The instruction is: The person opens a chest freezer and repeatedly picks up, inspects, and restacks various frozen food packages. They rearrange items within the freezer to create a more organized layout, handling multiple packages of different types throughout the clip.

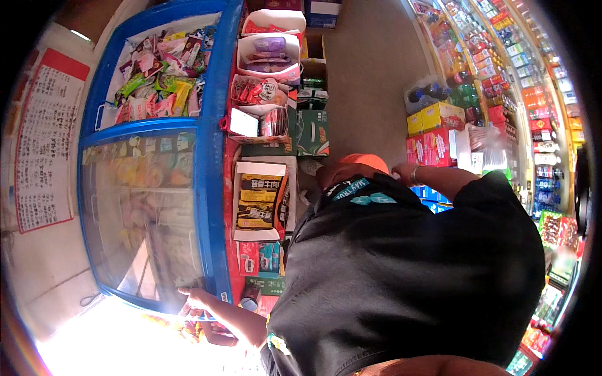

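Observation:
My left hand [194, 301] is at the near corner of a blue chest freezer [211, 197], touching its glass lid [141, 211]. Its fingers are apart, with nothing visible between them. Through the uncovered far half, wrapped ice creams [162, 77] show in a heap. On the other side of my body, my right hand [400, 172] is beside red cartons [431, 146], a bracelet on its wrist. Something small and pale shows at its fingertips; I cannot tell whether the hand holds it. An orange object [364, 162] shows just past my black shirt [404, 272].
Open snack boxes [270, 51] line the freezer's side, above a dark green carton [312, 131]. A white-screened device [244, 122] leans there. Shelves of bottled drinks [494, 61] run along the right, past the grey floor [367, 70]. A handwritten sheet [47, 141] hangs on the left wall.

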`<act>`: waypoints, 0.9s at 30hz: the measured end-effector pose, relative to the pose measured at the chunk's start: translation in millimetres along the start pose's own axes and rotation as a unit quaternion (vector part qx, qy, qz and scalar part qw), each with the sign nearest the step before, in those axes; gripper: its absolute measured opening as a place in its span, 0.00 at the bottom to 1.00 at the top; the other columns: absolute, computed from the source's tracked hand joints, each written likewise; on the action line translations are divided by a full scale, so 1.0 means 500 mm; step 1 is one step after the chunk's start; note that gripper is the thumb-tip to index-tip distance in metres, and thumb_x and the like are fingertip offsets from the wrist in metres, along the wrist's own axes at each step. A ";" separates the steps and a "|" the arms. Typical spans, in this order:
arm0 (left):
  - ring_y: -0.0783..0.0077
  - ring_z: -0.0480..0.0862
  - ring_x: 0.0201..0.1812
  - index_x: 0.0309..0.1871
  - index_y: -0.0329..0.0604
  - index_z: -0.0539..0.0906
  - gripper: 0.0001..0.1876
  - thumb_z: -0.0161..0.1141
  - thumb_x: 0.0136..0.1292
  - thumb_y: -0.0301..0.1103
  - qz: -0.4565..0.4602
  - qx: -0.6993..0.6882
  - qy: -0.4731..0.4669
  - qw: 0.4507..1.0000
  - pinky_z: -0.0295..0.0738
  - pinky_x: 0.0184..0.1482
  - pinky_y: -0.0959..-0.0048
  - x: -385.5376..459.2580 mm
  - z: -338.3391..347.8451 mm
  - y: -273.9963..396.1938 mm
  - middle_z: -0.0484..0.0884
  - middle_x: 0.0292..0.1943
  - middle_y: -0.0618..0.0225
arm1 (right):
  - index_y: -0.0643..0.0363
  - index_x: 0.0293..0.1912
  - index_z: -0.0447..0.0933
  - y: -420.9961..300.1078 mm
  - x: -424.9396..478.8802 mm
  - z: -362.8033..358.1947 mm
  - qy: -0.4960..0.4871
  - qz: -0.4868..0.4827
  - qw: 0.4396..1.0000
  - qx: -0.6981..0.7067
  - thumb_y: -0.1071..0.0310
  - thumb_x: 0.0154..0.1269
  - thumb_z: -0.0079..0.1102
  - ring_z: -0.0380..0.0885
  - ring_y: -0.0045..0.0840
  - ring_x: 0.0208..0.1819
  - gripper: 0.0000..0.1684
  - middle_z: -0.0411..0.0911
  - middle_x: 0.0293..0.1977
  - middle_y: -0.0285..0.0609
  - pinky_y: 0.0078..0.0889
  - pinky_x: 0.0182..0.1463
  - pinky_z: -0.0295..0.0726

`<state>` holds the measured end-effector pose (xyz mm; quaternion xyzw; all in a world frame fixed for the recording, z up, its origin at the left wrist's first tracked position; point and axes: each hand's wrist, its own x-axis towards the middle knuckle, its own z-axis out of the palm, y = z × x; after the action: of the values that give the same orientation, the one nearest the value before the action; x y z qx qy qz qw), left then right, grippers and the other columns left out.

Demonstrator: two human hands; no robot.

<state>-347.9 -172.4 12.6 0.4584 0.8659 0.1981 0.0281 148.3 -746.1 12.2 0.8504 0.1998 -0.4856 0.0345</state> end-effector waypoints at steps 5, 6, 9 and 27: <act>0.36 0.42 0.73 0.74 0.37 0.31 0.57 0.39 0.59 0.76 0.019 0.001 0.010 1.000 0.35 0.62 0.26 -0.028 -0.020 -0.016 0.36 0.73 0.35 | 0.56 0.50 0.77 -0.074 0.036 -0.062 0.049 -0.072 0.995 -0.057 0.57 0.58 0.61 0.78 0.41 0.49 0.21 0.80 0.46 0.49 0.41 0.52 0.76; 0.36 0.42 0.73 0.74 0.37 0.31 0.57 0.39 0.59 0.76 0.030 0.003 0.004 1.000 0.35 0.62 0.25 -0.038 -0.015 -0.009 0.36 0.73 0.35 | 0.56 0.48 0.77 -0.072 0.045 -0.055 0.060 -0.098 0.991 -0.064 0.57 0.59 0.60 0.79 0.41 0.46 0.20 0.81 0.43 0.49 0.42 0.50 0.77; 0.36 0.43 0.73 0.74 0.37 0.30 0.57 0.39 0.59 0.76 0.051 0.010 0.004 0.999 0.35 0.61 0.23 -0.048 -0.034 -0.006 0.36 0.73 0.35 | 0.57 0.44 0.78 -0.137 0.069 -0.084 -0.024 -0.123 0.992 -0.001 0.58 0.60 0.60 0.80 0.39 0.39 0.16 0.81 0.37 0.48 0.42 0.44 0.77; 0.49 0.42 0.76 0.75 0.51 0.49 0.42 0.57 0.64 0.51 0.436 -0.096 -0.135 0.885 0.42 0.69 0.38 -0.371 -0.021 0.619 0.45 0.75 0.53 | 0.61 0.35 0.79 0.026 0.251 -0.014 0.033 -0.236 0.971 0.013 0.61 0.57 0.59 0.81 0.38 0.37 0.12 0.81 0.31 0.46 0.41 0.45 0.78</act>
<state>-0.7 -169.7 111.8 0.8067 0.5439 0.2087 0.0990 215.4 -717.8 -91.1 0.7951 0.3896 -0.4543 -0.0983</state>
